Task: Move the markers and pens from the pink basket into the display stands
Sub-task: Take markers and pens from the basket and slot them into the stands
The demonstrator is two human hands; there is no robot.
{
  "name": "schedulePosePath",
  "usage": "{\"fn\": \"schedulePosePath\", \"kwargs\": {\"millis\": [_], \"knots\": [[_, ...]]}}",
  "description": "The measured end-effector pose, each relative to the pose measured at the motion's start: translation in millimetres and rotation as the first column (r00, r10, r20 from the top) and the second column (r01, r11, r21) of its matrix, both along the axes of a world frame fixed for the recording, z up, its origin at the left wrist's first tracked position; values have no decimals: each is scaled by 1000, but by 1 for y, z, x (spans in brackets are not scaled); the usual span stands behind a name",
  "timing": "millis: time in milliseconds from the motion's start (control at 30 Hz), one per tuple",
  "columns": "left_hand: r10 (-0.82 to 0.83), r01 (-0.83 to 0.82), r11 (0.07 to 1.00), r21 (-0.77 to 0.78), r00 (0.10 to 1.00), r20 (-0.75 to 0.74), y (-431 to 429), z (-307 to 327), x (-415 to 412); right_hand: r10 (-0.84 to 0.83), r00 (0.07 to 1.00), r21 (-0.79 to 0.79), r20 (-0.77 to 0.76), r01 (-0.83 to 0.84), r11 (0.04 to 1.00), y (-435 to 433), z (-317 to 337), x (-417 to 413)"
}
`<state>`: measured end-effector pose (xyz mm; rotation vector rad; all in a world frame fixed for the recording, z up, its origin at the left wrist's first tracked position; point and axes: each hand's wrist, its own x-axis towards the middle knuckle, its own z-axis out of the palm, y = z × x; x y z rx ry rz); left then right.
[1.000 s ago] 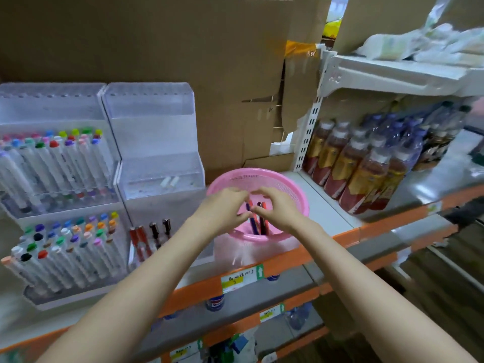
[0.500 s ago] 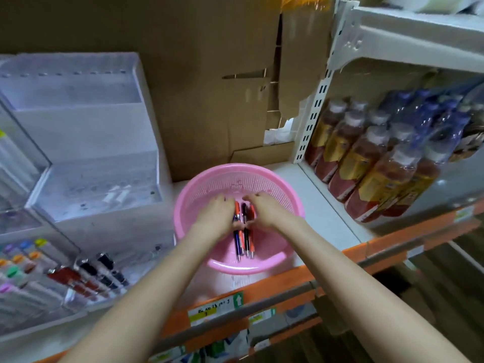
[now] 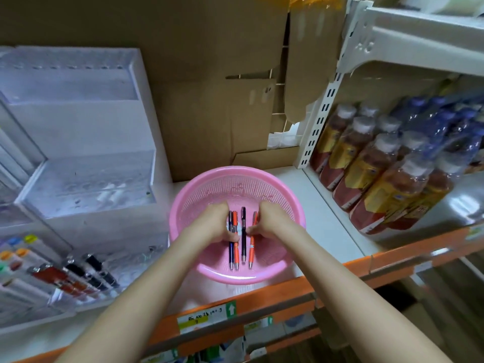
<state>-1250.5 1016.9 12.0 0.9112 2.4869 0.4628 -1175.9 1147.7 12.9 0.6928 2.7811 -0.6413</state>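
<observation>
Pink basket (image 3: 183, 205) holds four pens (image 3: 243, 242), now split, no longer bunched: left hand (image 3: 213, 224) curls round two, right hand (image 3: 273, 221) pinches an orange one. Lift to the stands (image 3: 86, 179) looks imminent.

Illumination is moderate, cool and even; shadows are soft, the cardboard backing (image 3: 199, 35) darkening toward the top; pale glare veils the clear display stand (image 3: 86, 179); blur smears the bottles (image 3: 379, 174) and markers (image 3: 31, 260); wide-angle distortion bends the shelf edge (image 3: 392, 258); pens (image 3: 243, 231) in the pink basket (image 3: 235, 277) are fairly sharp.
</observation>
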Motion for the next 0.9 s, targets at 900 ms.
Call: {"fn": "schedulePosePath", "kwargs": {"millis": [900], "knots": [[148,-156,985,72,983,105,-11,25,1,-173,893,-497,-415,-63,866,-1,18,-2]]}}
